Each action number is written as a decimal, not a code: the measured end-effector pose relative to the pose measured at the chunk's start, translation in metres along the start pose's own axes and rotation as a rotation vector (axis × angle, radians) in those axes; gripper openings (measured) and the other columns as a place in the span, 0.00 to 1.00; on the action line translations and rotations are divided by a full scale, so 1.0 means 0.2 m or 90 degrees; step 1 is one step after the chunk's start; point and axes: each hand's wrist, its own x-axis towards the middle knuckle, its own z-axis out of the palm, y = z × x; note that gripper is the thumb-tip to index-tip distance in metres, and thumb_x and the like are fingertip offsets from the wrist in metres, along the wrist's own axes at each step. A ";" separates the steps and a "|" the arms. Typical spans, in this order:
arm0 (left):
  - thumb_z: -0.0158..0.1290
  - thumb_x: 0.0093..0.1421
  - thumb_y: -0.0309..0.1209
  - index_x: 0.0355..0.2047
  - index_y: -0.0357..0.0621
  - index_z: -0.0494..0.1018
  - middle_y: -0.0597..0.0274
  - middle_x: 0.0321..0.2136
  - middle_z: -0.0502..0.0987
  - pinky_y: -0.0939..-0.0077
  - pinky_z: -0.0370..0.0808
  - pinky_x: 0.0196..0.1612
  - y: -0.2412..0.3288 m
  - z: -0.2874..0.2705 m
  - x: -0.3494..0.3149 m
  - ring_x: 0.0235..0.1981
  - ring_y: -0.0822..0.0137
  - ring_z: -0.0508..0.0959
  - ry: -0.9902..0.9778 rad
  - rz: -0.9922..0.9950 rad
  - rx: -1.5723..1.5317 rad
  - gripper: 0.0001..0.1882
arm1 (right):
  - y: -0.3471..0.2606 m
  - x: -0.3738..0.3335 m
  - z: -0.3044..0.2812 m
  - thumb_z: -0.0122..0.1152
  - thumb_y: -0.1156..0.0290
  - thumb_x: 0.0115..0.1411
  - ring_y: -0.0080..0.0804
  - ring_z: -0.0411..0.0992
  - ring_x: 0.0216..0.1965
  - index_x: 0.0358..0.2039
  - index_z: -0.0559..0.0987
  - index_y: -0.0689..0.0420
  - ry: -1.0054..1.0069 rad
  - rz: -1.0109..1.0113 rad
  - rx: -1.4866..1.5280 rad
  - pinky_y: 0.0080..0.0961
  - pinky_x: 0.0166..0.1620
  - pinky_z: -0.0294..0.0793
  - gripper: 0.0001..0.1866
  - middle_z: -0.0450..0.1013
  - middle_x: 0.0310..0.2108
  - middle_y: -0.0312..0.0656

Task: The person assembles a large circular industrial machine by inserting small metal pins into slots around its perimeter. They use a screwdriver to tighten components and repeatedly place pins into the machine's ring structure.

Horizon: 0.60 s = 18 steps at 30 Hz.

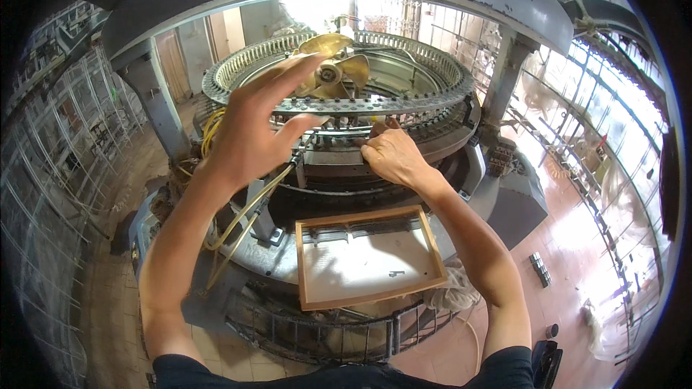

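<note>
A circular knitting machine (pixel 335 106) stands before me, its round metal ring set with a row of small studs. My left hand (pixel 263 126) is raised in front of the ring's left part, thumb and fingers spread, holding nothing. At the front of the ring, right of centre, my right hand (pixel 395 155) is closed with its fingertips against the machine's edge. What those fingers grip, if anything, is hidden. Below the hands lies a shallow wooden tray (pixel 301 266) with a white bottom. Rows of thin dark needle-like pieces (pixel 382 225) line its far side, and a few small pieces (pixel 396 274) lie nearer.
A brass-coloured fan (pixel 353 72) sits inside the ring. Yellow hoses (pixel 249 220) run down on the left. Grey posts (pixel 160 104) carry a frame overhead. A dark curved rail (pixel 310 335) is near my body, and a bundle of clear plastic (pixel 460 289) is beside the tray.
</note>
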 end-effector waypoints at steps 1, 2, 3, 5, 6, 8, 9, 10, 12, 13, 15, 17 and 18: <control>0.69 0.56 0.29 0.66 0.45 0.71 0.51 0.62 0.76 0.57 0.73 0.66 0.04 -0.07 -0.08 0.63 0.52 0.76 0.051 -0.001 -0.030 0.36 | 0.00 0.00 -0.01 0.49 0.66 0.57 0.58 0.74 0.31 0.23 0.82 0.62 -0.023 -0.022 -0.082 0.51 0.48 0.72 0.16 0.78 0.27 0.57; 0.69 0.55 0.28 0.65 0.42 0.71 0.50 0.60 0.77 0.58 0.73 0.65 0.09 -0.12 -0.18 0.62 0.53 0.76 0.075 -0.020 -0.009 0.36 | 0.00 0.00 -0.02 0.49 0.66 0.58 0.58 0.74 0.30 0.22 0.81 0.63 -0.004 -0.054 -0.065 0.52 0.46 0.72 0.16 0.77 0.26 0.57; 0.70 0.55 0.27 0.64 0.39 0.72 0.50 0.59 0.78 0.58 0.73 0.64 0.14 -0.17 -0.28 0.62 0.53 0.77 0.098 -0.055 0.020 0.36 | -0.01 0.01 -0.02 0.48 0.67 0.58 0.59 0.74 0.29 0.22 0.81 0.63 -0.004 -0.060 -0.057 0.52 0.44 0.72 0.17 0.77 0.26 0.58; 0.67 0.56 0.22 0.65 0.35 0.70 0.42 0.57 0.78 0.55 0.73 0.64 0.23 -0.18 -0.47 0.60 0.48 0.78 0.137 -0.056 -0.040 0.35 | -0.05 0.02 0.00 0.47 0.62 0.59 0.63 0.76 0.32 0.19 0.82 0.63 -0.037 0.032 0.007 0.54 0.45 0.74 0.22 0.78 0.26 0.62; 0.65 0.56 0.19 0.65 0.34 0.69 0.39 0.57 0.78 0.54 0.74 0.64 0.25 -0.16 -0.55 0.59 0.46 0.78 0.172 -0.050 -0.098 0.35 | -0.06 0.03 -0.01 0.47 0.63 0.59 0.62 0.76 0.32 0.19 0.81 0.63 -0.041 0.042 -0.017 0.53 0.44 0.73 0.21 0.77 0.26 0.62; 0.63 0.55 0.14 0.65 0.34 0.69 0.35 0.57 0.77 0.53 0.74 0.63 0.30 -0.12 -0.75 0.60 0.42 0.77 0.184 -0.087 -0.154 0.35 | -0.07 0.04 -0.01 0.47 0.65 0.60 0.61 0.75 0.31 0.20 0.79 0.64 -0.050 0.037 -0.051 0.53 0.42 0.73 0.20 0.77 0.26 0.60; 0.62 0.54 0.10 0.64 0.33 0.70 0.36 0.57 0.77 0.54 0.74 0.64 0.35 -0.09 -0.84 0.60 0.44 0.77 0.199 -0.168 -0.227 0.35 | -0.08 0.04 -0.01 0.47 0.64 0.60 0.61 0.75 0.32 0.20 0.79 0.65 -0.021 0.021 -0.020 0.52 0.42 0.73 0.20 0.77 0.26 0.60; 0.62 0.54 0.09 0.63 0.34 0.71 0.38 0.57 0.78 0.57 0.77 0.61 0.37 -0.06 -0.93 0.60 0.47 0.78 0.218 -0.205 -0.255 0.34 | -0.09 0.04 -0.01 0.47 0.64 0.60 0.61 0.75 0.32 0.20 0.79 0.65 -0.005 0.023 0.004 0.52 0.42 0.73 0.20 0.77 0.27 0.60; 0.64 0.49 0.09 0.58 0.35 0.75 0.44 0.51 0.82 0.64 0.80 0.56 0.38 0.01 -1.08 0.52 0.55 0.84 0.245 -0.296 -0.193 0.33 | -0.11 0.05 -0.01 0.47 0.64 0.61 0.61 0.76 0.34 0.21 0.80 0.65 -0.019 0.034 0.005 0.52 0.44 0.73 0.21 0.77 0.28 0.61; 0.65 0.50 0.10 0.57 0.36 0.76 0.46 0.51 0.83 0.65 0.80 0.55 0.38 0.05 -1.14 0.51 0.56 0.84 0.246 -0.322 -0.202 0.32 | -0.12 0.06 0.00 0.46 0.63 0.61 0.61 0.76 0.35 0.21 0.80 0.65 -0.047 0.045 -0.018 0.52 0.45 0.73 0.21 0.78 0.29 0.61; 0.66 0.52 0.12 0.57 0.38 0.77 0.49 0.49 0.84 0.66 0.81 0.54 0.37 0.12 -1.23 0.49 0.59 0.85 0.247 -0.378 -0.240 0.30 | -0.13 0.07 0.00 0.46 0.62 0.62 0.63 0.75 0.39 0.22 0.81 0.66 -0.098 0.076 -0.054 0.53 0.50 0.70 0.23 0.79 0.31 0.61; 0.64 0.55 0.13 0.59 0.42 0.76 0.49 0.51 0.82 0.63 0.82 0.53 0.38 0.17 -1.32 0.52 0.57 0.83 0.207 -0.408 -0.224 0.29 | -0.13 0.07 0.00 0.45 0.61 0.63 0.65 0.75 0.41 0.22 0.81 0.66 -0.120 0.076 -0.075 0.53 0.52 0.69 0.24 0.79 0.32 0.62; 0.63 0.57 0.13 0.59 0.43 0.76 0.50 0.52 0.82 0.61 0.83 0.53 0.39 0.18 -1.36 0.54 0.56 0.82 0.193 -0.411 -0.238 0.29 | -0.13 0.08 0.01 0.45 0.60 0.63 0.65 0.75 0.42 0.22 0.81 0.67 -0.126 0.071 -0.082 0.53 0.53 0.68 0.24 0.79 0.33 0.62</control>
